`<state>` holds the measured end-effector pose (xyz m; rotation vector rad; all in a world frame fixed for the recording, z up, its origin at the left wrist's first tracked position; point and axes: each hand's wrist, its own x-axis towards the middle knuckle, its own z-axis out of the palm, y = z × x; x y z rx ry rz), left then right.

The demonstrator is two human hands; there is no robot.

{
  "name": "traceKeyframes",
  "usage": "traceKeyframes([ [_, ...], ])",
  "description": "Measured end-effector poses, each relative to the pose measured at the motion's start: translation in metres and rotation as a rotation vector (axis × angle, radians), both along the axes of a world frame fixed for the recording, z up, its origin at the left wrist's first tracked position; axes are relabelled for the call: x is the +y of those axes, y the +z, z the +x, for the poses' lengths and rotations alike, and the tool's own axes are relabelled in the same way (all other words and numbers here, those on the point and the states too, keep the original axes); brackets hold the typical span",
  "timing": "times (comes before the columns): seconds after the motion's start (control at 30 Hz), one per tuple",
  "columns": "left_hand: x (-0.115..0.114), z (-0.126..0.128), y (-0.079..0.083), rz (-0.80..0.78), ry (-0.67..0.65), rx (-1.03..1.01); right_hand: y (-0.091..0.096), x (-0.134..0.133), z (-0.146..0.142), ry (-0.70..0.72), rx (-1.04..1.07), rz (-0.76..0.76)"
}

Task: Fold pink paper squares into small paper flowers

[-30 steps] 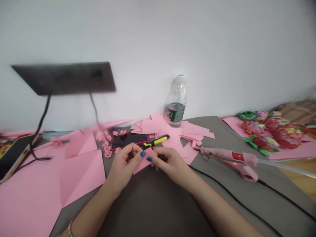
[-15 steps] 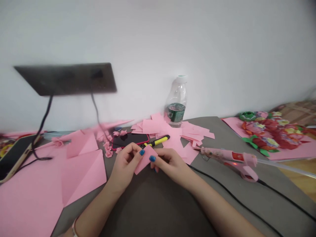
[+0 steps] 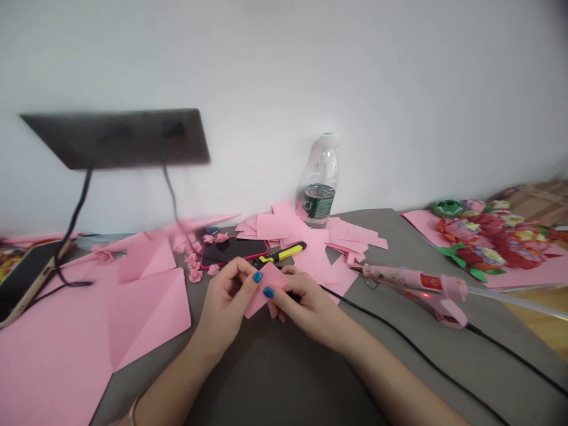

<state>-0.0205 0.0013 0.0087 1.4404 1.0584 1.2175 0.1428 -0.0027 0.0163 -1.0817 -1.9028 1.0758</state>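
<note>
A small square of pink paper point(image 3: 271, 276) is held between my two hands, one corner pointing up. My left hand point(image 3: 228, 302) pinches its left side, thumb on the front face. From the right, my right hand point(image 3: 306, 305) grips it with the thumb lying across the front; some of its fingers are hidden behind the paper. Just beyond my hands lies a yellow and black utility knife point(image 3: 284, 254). A red-edged phone point(image 3: 235, 249) is behind my left hand, with several small folded pink paper pieces point(image 3: 194, 266) at its left.
Large pink sheets point(image 3: 57, 331) cover the left side, near another phone point(image 3: 31, 275). A pile of cut pink paper point(image 3: 350, 236) surrounds a plastic bottle point(image 3: 319, 189). On the right are a pink glue gun point(image 3: 417, 284), its black cable point(image 3: 399, 331), and paper flowers point(image 3: 492, 236).
My right thumb has slid slightly left across the paper square, and the right hand has dropped a little. Both hands keep hold of it.
</note>
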Motion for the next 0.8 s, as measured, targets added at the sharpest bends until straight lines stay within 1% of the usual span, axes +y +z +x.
traceKeyframes([
  [0.13, -0.0027, 0.0027, 0.0042, -0.022, -0.028, -0.034, 0.0014, -0.0023, -0.0011, 0.013, -0.025, 0.058],
  [0.23, -0.0031, 0.0033, 0.0058, -0.006, -0.025, -0.037, 0.0017, -0.0039, -0.0017, 0.023, -0.028, 0.074],
  [0.43, -0.0030, 0.0027, 0.0039, -0.029, -0.024, -0.041, 0.0011, -0.0067, -0.0022, 0.076, -0.055, 0.060],
  [0.57, -0.0037, 0.0029, 0.0029, -0.037, -0.023, -0.054, 0.0016, -0.0075, -0.0022, 0.110, -0.035, 0.047],
  [0.7, -0.0054, 0.0028, 0.0035, -0.092, -0.070, -0.078, 0.0020, -0.0084, -0.0026, 0.164, -0.037, 0.032],
  [0.8, -0.0063, 0.0023, 0.0045, -0.075, -0.076, -0.076, 0.0016, -0.0093, -0.0030, 0.174, -0.027, 0.031],
])
